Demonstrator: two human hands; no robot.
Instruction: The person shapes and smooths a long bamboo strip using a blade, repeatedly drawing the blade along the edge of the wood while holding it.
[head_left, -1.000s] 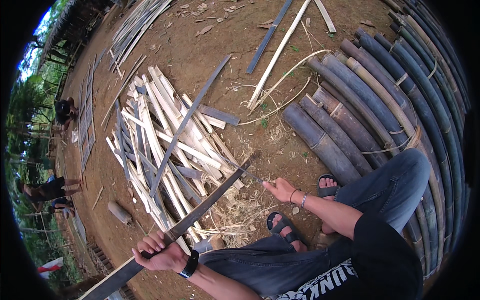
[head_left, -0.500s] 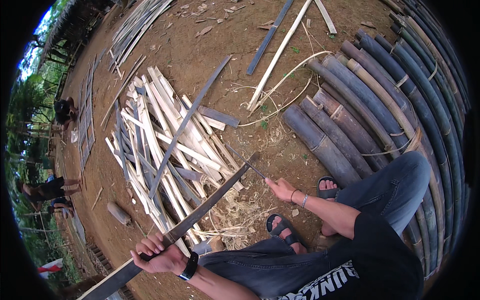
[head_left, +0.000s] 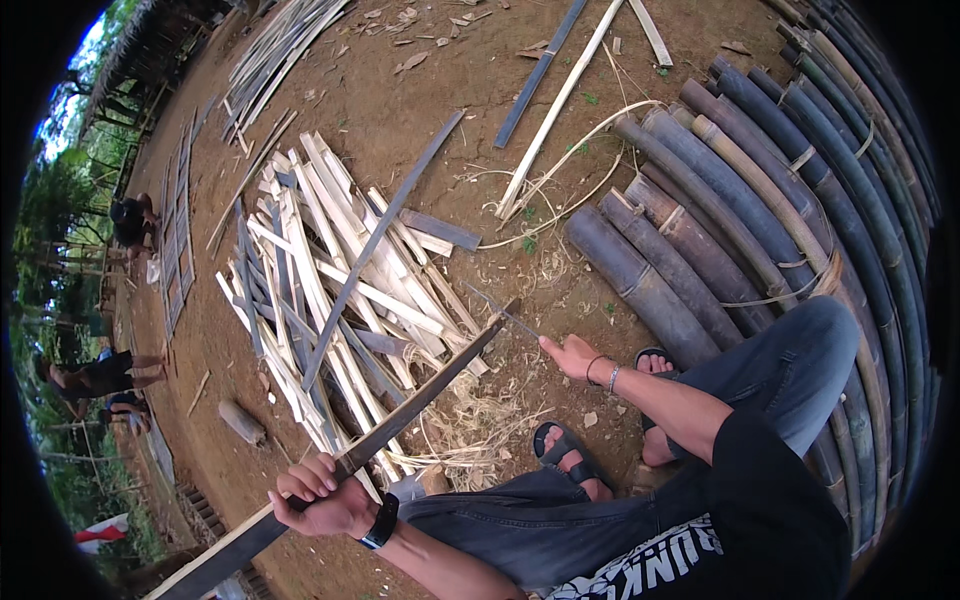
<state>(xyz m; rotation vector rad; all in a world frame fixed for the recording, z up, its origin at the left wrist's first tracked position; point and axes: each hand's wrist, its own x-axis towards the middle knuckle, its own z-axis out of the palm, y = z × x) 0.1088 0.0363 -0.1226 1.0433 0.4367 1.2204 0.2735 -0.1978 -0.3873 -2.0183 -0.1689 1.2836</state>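
A long, dark bamboo strip (head_left: pixel 430 393) runs slantwise from the lower left to the middle of the view. My left hand (head_left: pixel 328 500), with a black band at its wrist, is closed around it. My right hand (head_left: pixel 570 358) grips a knife (head_left: pixel 520 325), whose handle is mostly hidden by the fingers. The narrow blade crosses the strip's far end and seems to touch it. Thin curled shavings (head_left: pixel 480 425) lie on the ground below the strip, in front of my sandalled foot (head_left: pixel 568 455).
Beyond the strip is a heap of split bamboo slats (head_left: pixel 330 270). Thick dark bamboo poles (head_left: pixel 690 280) are stacked along the right, beside my knee. A short log piece (head_left: pixel 240 423) lies at the left. Farther off, people (head_left: pixel 100 375) are near a slatted bamboo frame (head_left: pixel 178 240).
My right hand and the knife have shifted slightly right and away from me at the strip's end. My left hand and the strip have moved very little.
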